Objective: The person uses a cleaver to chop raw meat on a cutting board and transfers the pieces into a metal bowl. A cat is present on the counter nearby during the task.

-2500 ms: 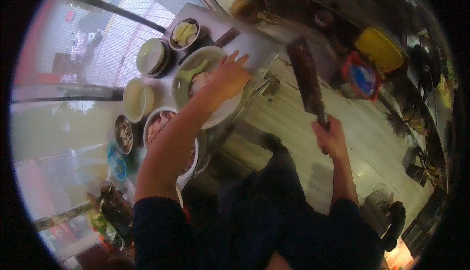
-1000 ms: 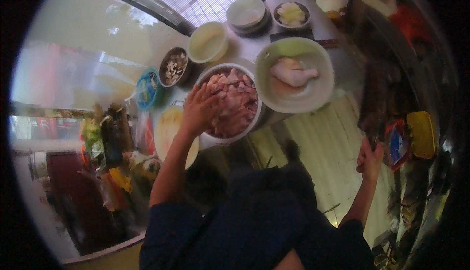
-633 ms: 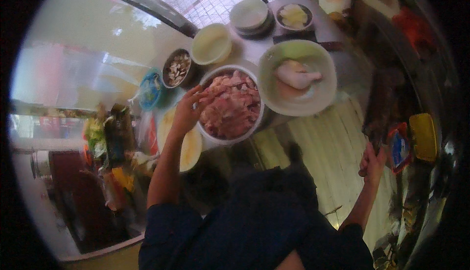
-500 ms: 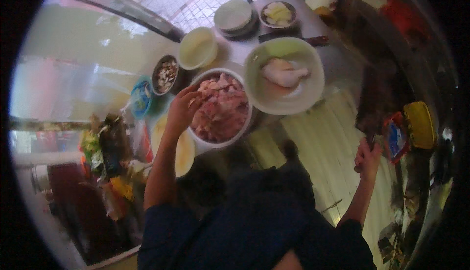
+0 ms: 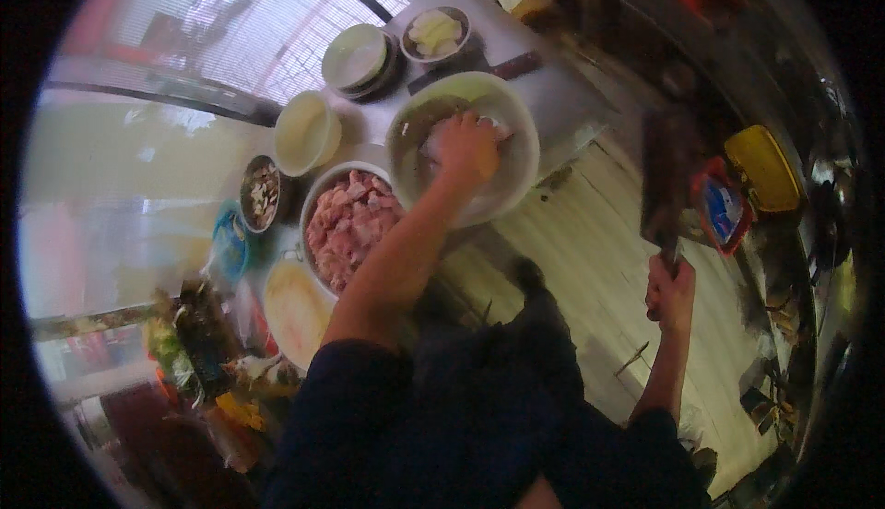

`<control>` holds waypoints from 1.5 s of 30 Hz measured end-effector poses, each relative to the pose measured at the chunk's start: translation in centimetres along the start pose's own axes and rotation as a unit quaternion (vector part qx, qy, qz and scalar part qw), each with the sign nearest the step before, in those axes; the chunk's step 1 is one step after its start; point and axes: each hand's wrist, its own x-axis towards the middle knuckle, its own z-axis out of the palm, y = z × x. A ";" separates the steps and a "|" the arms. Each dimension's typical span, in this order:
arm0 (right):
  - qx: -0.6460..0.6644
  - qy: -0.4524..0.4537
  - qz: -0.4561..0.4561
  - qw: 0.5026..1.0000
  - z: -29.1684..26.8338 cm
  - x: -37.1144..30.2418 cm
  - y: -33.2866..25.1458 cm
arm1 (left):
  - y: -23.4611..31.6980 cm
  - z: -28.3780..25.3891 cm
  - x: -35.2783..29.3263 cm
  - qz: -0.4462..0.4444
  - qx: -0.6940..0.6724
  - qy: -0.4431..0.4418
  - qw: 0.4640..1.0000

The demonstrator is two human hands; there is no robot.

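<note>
My left hand (image 5: 466,151) reaches into the large pale bowl (image 5: 528,163), its fingers curled over the raw chicken leg (image 5: 431,147) and covering most of it. Out to the right, my right hand (image 5: 671,293) is closed round the handle of a cleaver (image 5: 665,177), whose broad dark blade points away from me over the floor. Under my left forearm, a white-rimmed tub holds cut raw meat (image 5: 345,225) in chunks. Beside that tub, nearer me, lies a round pale chopping board (image 5: 293,309).
On the table stand an empty cream bowl (image 5: 307,133), a bowl of sliced mushrooms (image 5: 261,194), stacked bowls (image 5: 354,57) and a bowl of pale yellow pieces (image 5: 434,33). A dark knife (image 5: 475,73) lies behind the large bowl. A yellow basket (image 5: 765,168) sits at the right.
My left hand has moved from the meat tub's edge rightward into the large bowl, onto the chicken leg. The cleaver stays in my right hand, its blade now plainer to see. The view has shifted.
</note>
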 end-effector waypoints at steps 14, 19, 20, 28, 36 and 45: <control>0.010 0.033 -0.006 0.999 -2.3 -1.0 1.3 | -7.5 -6.4 -0.2 -0.058 -0.301 0.016 0.952; 0.019 0.021 -0.015 0.999 -0.9 -0.3 -0.4 | -8.7 -13.4 -5.3 -0.134 -0.683 0.008 0.718; 0.014 0.024 -0.011 1.000 -0.5 -0.3 -0.7 | -9.0 -14.5 -6.7 -0.137 -0.718 0.033 0.682; 0.000 -0.040 -0.065 0.997 1.6 -1.7 -3.6 | -16.4 -20.8 -31.0 -0.235 -0.686 0.224 0.651; -0.052 -0.174 -0.112 0.977 13.6 -6.1 -7.1 | -26.6 -21.3 -64.5 -0.513 -0.447 0.392 0.619; -0.240 -0.363 -0.293 0.851 34.1 -14.9 -0.4 | -40.1 -23.1 -83.5 -0.408 -0.322 0.567 0.638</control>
